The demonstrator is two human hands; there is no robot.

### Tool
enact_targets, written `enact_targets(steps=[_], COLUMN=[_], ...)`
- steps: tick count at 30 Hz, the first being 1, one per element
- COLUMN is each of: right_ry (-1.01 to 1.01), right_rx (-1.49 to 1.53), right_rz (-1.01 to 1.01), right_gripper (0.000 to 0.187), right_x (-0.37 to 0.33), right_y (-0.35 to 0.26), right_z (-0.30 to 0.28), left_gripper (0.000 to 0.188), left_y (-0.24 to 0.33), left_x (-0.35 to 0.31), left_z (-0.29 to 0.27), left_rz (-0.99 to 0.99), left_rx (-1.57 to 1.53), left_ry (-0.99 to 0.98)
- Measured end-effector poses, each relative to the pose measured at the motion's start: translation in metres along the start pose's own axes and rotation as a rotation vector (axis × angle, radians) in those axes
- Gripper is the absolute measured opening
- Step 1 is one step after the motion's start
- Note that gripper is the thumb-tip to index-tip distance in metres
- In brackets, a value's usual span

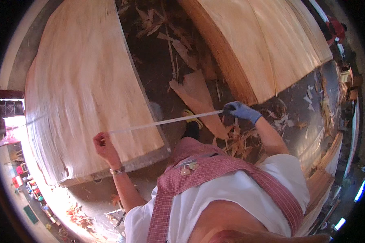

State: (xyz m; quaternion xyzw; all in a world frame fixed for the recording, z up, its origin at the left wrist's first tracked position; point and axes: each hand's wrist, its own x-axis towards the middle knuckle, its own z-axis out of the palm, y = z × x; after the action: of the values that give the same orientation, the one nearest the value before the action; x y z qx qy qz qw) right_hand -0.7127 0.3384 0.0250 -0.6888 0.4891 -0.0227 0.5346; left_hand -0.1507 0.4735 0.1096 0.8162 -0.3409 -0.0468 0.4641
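A narrow whitish strip (166,122), tape-like, stretches straight between my hands; its exact kind is too unclear to name. My bare left hand (104,146), with a bracelet at the wrist, pinches its left end above the near part of a stack of pale wood veneer sheets (85,81). My right hand (242,111), in a blue-grey glove with dark fingertips, is closed on the other end. It is held over the floor near the corner of a second veneer stack (267,44). I wear a pink checked apron (202,156) with small items on its front.
Between the stacks, the dark floor holds torn veneer scraps (198,91). My foot in a yellow shoe (194,117) stands there. More shavings (245,141) lie below my right hand. Wood pieces (326,162) lie at the right, and small coloured objects (34,188) at the far left.
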Motion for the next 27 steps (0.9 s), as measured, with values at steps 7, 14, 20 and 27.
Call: enact_targets(steps=[7, 14, 20, 27], right_ry=[0.39, 0.067, -0.486, -0.279], right_rx=[-0.678, 0.256, 0.508, -0.032], right_rz=[0.305, -0.516, -0.259, -0.576], right_gripper=[0.03, 0.039, 0.032, 0.029], right_x=[0.085, 0.279, 0.441, 0.611], right_y=[0.014, -0.188, -0.275, -0.292], right_z=[-0.192, -0.184, -0.247, -0.319], left_gripper=[0.012, 0.021, 0.019, 0.034], left_y=[0.014, 0.224, 0.266, 0.231], left_x=[0.1, 0.106, 0.233, 0.367], left_z=[0.151, 0.307, 0.393, 0.483], left_rz=[0.015, -0.13, -0.125, -0.06], left_rx=[-0.089, -0.57, -0.523, -0.082], left_ry=[0.224, -0.728, -0.56, -0.284])
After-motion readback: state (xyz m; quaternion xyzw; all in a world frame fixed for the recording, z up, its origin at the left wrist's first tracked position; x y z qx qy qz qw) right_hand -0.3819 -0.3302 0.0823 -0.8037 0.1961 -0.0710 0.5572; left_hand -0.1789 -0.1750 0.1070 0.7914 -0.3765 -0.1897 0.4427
